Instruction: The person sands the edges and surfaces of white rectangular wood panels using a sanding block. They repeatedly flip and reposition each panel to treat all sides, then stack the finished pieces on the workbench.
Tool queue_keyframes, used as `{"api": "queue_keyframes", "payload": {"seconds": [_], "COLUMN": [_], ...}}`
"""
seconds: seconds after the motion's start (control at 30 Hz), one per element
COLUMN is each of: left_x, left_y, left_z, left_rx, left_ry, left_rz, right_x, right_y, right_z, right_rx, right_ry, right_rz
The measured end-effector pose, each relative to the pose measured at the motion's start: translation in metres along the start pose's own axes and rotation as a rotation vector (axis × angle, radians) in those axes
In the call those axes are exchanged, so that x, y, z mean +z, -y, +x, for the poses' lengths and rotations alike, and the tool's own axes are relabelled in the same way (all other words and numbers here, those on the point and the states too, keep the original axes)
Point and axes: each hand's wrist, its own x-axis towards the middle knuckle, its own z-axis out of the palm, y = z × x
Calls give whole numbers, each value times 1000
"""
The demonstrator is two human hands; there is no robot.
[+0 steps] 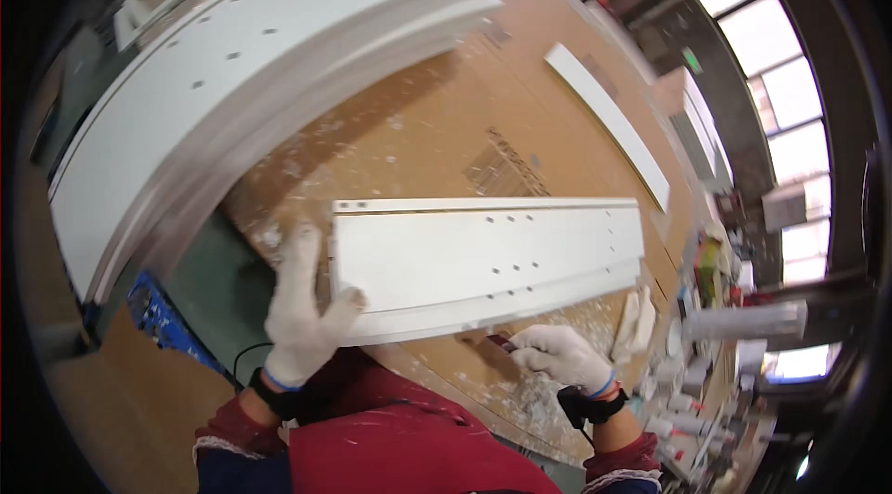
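Steadying the left end of a white grooved panel [418, 257] seems to be the share of the left hand [302, 327] in this step: its fingers lie stretched along that end, spread apart from the thumb, which rests near the front corner. Whether any finger hooks underneath, I cannot tell. The panel runs rightward from this hand, reaching beyond the right hand [564, 357], with a second white board [446, 316] showing just under its near edge. The right hand is closed around a small dark tool [500, 342], which points left of the knuckles, close to that near edge; actual contact is too blurred to judge. White flakes [534, 401] litter the worktable [409, 150] around the right hand, so I take this as edge work with the tool. The next move calls for a firm left hold and a light, level pass of the tool along the edge nearest the right hand
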Motion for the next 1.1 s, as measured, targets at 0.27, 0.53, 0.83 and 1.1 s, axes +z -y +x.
{"api": "queue_keyframes", "payload": {"seconds": [0.27,0.53,0.83,1.1], "left_x": [16,17,12,10], "left_y": [-25,-53,-33,-17], "left_z": [0,12,6,3], "left_rx": [342,386,414,453], "left_ry": [186,221,120,224], "left_rz": [231,240,189,205], "right_x": [-14,-93,-208,-89], "right_y": [-154,-284,-160,49], "right_z": [-81,-70,-2,159], "right_rx": [285,575,49,131], "right_ry": [-1014,-757,-1010,-371], "right_rz": [-532,-510,66,-399]}}
